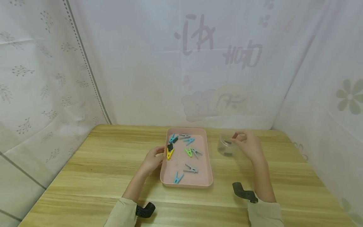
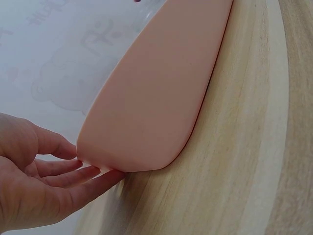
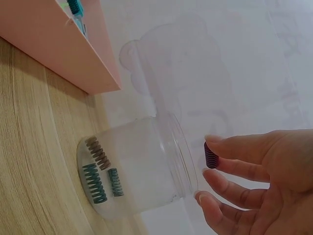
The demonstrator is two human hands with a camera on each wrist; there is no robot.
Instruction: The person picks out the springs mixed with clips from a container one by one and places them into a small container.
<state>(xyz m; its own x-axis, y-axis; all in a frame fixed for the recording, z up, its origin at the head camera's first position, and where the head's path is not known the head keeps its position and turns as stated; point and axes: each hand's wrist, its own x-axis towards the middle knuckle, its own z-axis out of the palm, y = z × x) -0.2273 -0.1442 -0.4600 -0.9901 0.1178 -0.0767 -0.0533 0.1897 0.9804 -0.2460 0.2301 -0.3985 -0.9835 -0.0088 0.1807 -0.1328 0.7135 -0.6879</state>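
Observation:
In the right wrist view, my right hand (image 3: 259, 171) pinches a small dark coil spring (image 3: 211, 155) between thumb and forefinger. It holds the spring just outside the mouth of a clear jar (image 3: 142, 166). At the jar's bottom lie a brown spring (image 3: 98, 152) and two green springs (image 3: 94, 183). My left hand (image 1: 153, 160) rests its fingertips against the left side of a pink tray (image 1: 198, 179), its fingers extended. Inside the tray are several clothespins, among them a yellow one (image 1: 169, 154), a green one (image 1: 188, 152) and a blue one (image 1: 178, 177).
Two dark pieces (image 1: 170, 146) lie by the yellow and blue clothespins at the tray's left side. The jar stands to the right of the tray on a wooden table (image 1: 107, 164). White printed curtains (image 1: 141, 78) hang behind and at both sides.

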